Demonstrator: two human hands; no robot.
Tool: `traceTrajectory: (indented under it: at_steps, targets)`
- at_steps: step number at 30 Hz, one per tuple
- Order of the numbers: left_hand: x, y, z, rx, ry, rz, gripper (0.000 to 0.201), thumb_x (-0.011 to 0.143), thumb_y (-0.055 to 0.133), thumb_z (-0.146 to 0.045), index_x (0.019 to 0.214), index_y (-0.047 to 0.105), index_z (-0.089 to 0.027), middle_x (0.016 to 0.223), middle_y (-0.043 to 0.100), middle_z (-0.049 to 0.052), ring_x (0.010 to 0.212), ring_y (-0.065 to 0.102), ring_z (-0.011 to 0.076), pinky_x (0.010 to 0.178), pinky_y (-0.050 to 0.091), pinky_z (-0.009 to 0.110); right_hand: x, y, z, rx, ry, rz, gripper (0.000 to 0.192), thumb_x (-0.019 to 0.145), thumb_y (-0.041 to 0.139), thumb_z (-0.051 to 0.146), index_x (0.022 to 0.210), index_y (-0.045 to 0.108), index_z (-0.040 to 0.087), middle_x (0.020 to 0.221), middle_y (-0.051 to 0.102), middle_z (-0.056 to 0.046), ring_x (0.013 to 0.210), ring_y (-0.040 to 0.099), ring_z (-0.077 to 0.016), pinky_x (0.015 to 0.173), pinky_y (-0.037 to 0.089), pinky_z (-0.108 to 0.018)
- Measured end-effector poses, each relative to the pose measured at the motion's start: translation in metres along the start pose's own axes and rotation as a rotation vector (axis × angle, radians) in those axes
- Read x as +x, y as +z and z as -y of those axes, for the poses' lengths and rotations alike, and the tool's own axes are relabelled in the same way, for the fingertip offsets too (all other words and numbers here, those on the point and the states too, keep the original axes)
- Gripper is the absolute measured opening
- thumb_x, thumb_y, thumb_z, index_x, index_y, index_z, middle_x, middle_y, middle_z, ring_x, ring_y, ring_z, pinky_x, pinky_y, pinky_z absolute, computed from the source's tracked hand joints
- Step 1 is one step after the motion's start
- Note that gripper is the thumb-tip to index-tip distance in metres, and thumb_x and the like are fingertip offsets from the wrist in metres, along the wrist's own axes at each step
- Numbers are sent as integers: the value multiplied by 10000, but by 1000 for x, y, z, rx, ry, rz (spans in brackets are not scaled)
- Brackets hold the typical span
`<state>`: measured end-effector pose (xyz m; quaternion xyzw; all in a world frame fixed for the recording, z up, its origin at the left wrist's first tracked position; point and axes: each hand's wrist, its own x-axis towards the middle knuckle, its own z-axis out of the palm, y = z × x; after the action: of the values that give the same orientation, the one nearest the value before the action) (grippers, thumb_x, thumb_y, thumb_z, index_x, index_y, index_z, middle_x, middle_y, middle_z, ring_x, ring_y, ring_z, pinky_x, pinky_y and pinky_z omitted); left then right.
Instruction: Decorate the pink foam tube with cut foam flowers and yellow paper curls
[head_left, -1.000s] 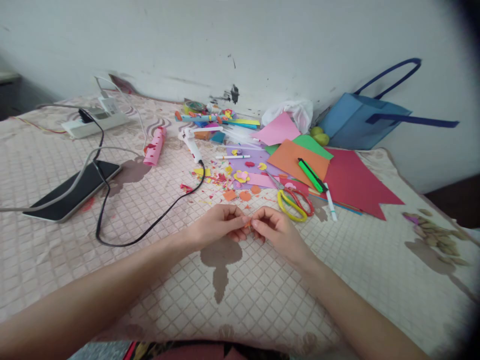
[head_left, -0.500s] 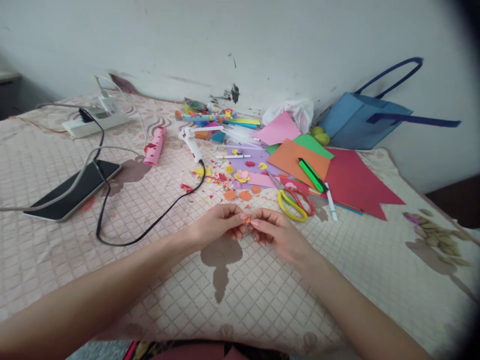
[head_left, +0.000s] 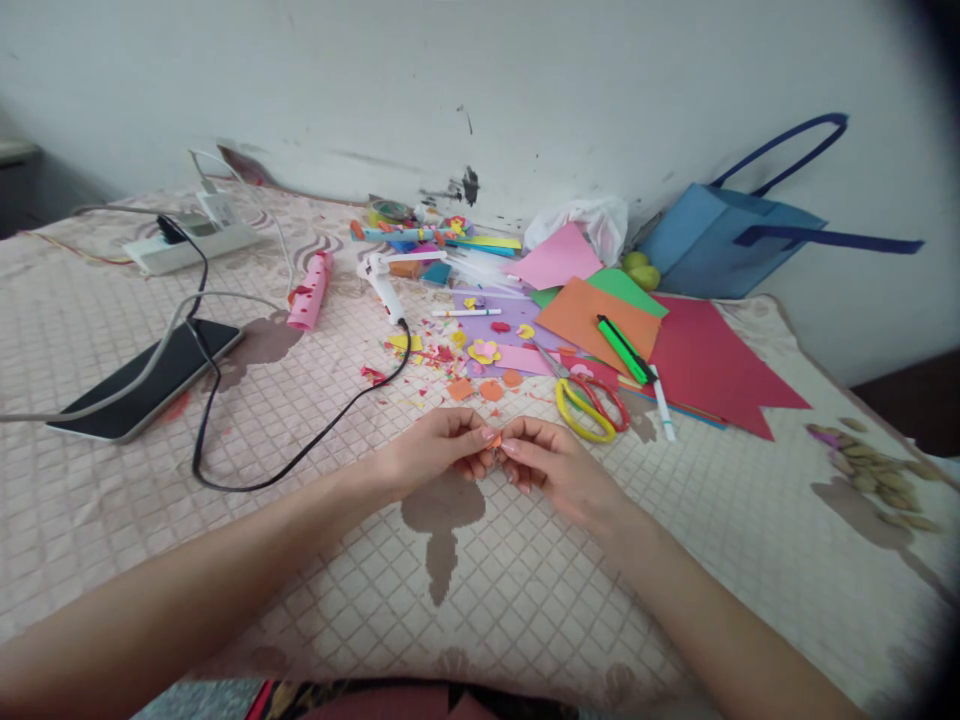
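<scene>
Left hand (head_left: 439, 450) and right hand (head_left: 551, 465) fingertips both pinch tiny orange paper scrap (head_left: 496, 440) between them, above quilted cloth (head_left: 480, 590).

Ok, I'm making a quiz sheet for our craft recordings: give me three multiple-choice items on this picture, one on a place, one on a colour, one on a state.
1. Where do the scissors lie?
A. beside the phone
B. just beyond the right hand, by the coloured paper sheets
C. inside the blue bag

2. What colour is the small paper piece pinched between the two hands?
A. orange
B. blue
C. green

3. How does the phone lie?
A. upright against the wall
B. flat on the bedspread with a cable across it
C. held in the left hand

Answers:
1 B, the yellow and red handles lie past the right hand, at the edge of the coloured paper sheets.
2 A, an orange bit shows where the fingertips of the left hand and right hand meet.
3 B, its dark screen faces up under a grey cable.
</scene>
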<state>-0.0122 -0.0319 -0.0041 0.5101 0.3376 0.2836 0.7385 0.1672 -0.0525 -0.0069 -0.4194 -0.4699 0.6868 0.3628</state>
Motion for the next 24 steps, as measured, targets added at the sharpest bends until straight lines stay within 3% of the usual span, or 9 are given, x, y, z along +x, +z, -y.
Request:
traceTrajectory:
  at_steps: [24]
  targets:
    - [0, -1, 2, -10, 0, 10, 296, 771, 633, -409, 725, 534, -134, 629, 585, -14, 546, 523, 65, 553, 413, 209, 0, 0, 0, 14, 8, 12, 134, 754, 647, 299, 762, 606, 171, 675, 596, 8, 529, 508, -74, 435, 361, -186]
